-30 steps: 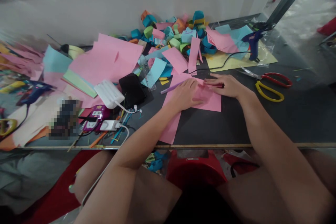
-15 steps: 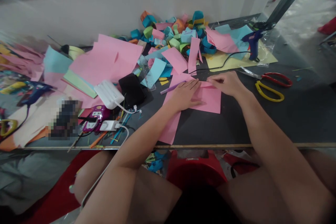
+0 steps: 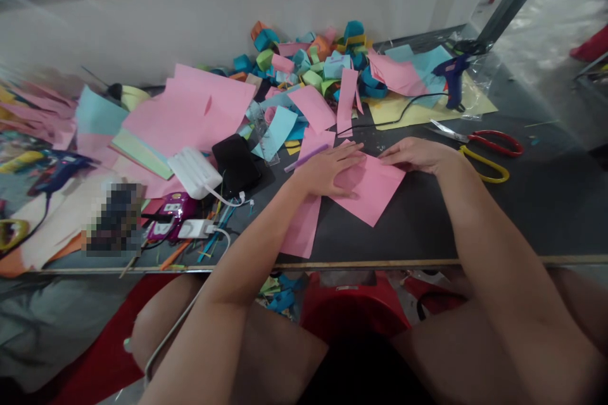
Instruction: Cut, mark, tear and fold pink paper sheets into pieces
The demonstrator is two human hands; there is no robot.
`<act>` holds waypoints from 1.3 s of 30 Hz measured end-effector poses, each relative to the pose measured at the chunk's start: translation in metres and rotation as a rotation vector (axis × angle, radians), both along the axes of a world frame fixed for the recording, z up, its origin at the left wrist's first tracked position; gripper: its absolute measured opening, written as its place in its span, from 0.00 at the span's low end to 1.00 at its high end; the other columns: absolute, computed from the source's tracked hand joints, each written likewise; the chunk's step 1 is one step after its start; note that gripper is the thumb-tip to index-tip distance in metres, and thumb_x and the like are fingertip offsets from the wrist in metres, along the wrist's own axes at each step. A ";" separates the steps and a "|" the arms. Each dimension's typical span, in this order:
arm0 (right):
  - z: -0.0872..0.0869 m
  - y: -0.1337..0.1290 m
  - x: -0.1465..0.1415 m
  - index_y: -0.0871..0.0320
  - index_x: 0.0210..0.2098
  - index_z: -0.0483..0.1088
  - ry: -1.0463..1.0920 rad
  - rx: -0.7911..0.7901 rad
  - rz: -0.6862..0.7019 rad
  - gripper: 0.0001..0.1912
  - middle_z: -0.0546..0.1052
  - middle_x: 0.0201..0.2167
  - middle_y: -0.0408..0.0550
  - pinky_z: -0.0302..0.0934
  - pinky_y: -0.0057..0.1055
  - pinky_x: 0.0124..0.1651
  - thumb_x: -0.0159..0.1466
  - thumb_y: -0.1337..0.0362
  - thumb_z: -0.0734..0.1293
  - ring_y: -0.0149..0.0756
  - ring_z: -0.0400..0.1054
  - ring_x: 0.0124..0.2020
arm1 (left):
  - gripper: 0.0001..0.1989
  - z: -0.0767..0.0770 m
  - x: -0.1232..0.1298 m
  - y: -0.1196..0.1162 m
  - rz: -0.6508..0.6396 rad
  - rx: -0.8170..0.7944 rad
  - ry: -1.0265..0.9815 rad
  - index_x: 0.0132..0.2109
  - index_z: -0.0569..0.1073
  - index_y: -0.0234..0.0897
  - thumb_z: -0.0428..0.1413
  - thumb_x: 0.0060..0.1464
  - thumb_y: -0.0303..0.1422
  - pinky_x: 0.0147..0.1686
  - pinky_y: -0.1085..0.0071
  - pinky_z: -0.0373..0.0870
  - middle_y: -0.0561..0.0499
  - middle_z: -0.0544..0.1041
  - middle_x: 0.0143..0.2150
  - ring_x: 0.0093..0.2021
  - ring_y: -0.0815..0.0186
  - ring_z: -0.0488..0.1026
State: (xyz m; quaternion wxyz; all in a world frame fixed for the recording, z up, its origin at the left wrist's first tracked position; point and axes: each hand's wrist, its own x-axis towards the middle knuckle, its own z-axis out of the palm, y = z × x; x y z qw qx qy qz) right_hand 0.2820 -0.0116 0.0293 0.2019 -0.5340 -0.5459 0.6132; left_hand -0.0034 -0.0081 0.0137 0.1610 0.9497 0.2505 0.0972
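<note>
A pink sheet of paper lies turned at an angle on the dark tabletop, one corner toward me. My left hand rests flat on its left part, fingers spread. At the sheet's upper right edge, my right hand has its fingers closed together on the paper. A longer pink strip runs beneath my left hand and wrist. Just beyond that hand lies a slim purple stick, perhaps a pen. Scissors with red and yellow handles lie right of my right hand.
Behind are a heap of coloured paper loops and a blue glue gun with its cord. To the left lie large pink sheets, a white power bank, a black phone-like object and another glue gun.
The pink sheet has turned, so a corner now points toward me. My right hand has lowered from a raised pinch to the sheet's edge. My left hand stays spread on it.
</note>
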 end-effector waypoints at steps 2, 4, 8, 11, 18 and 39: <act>-0.003 0.001 0.001 0.53 0.28 0.84 -0.008 -0.005 0.002 0.18 0.85 0.32 0.52 0.77 0.37 0.29 0.42 0.55 0.87 0.40 0.77 0.27 | 0.48 0.002 -0.001 0.000 0.013 0.045 -0.036 0.74 0.66 0.44 0.67 0.54 0.58 0.75 0.46 0.57 0.38 0.58 0.79 0.80 0.46 0.56; -0.003 0.002 0.001 0.54 0.29 0.84 -0.042 -0.019 -0.083 0.16 0.85 0.31 0.52 0.78 0.39 0.33 0.42 0.59 0.87 0.40 0.77 0.28 | 0.43 0.002 -0.001 0.000 0.096 0.099 -0.097 0.72 0.68 0.46 0.66 0.56 0.58 0.75 0.46 0.57 0.39 0.62 0.78 0.78 0.46 0.59; 0.002 0.004 -0.002 0.54 0.32 0.82 0.015 0.076 -0.408 0.11 0.85 0.36 0.50 0.79 0.41 0.44 0.51 0.62 0.82 0.39 0.79 0.34 | 0.41 -0.013 0.002 0.006 0.491 0.126 -0.402 0.71 0.68 0.43 0.62 0.60 0.60 0.74 0.44 0.59 0.37 0.66 0.76 0.77 0.44 0.61; 0.006 0.005 -0.003 0.52 0.35 0.79 0.078 0.146 -0.511 0.07 0.85 0.43 0.50 0.79 0.46 0.51 0.59 0.59 0.77 0.44 0.82 0.44 | 0.46 -0.028 0.011 0.011 0.687 -0.128 -0.746 0.69 0.67 0.40 0.62 0.56 0.65 0.66 0.45 0.70 0.34 0.70 0.72 0.70 0.45 0.70; 0.010 -0.003 -0.015 0.53 0.37 0.78 0.232 0.292 -0.428 0.13 0.85 0.38 0.50 0.79 0.45 0.44 0.55 0.56 0.78 0.47 0.81 0.41 | 0.26 -0.030 0.023 0.007 0.610 -0.674 -1.035 0.49 0.79 0.38 0.69 0.55 0.54 0.41 0.65 0.82 0.47 0.84 0.41 0.39 0.63 0.81; 0.018 -0.022 -0.037 0.51 0.27 0.82 0.208 0.750 -0.435 0.07 0.87 0.35 0.48 0.76 0.43 0.51 0.54 0.61 0.82 0.45 0.81 0.40 | 0.10 -0.012 0.009 0.005 0.666 -0.107 -0.975 0.37 0.84 0.39 0.70 0.58 0.41 0.46 0.65 0.79 0.48 0.87 0.38 0.41 0.61 0.84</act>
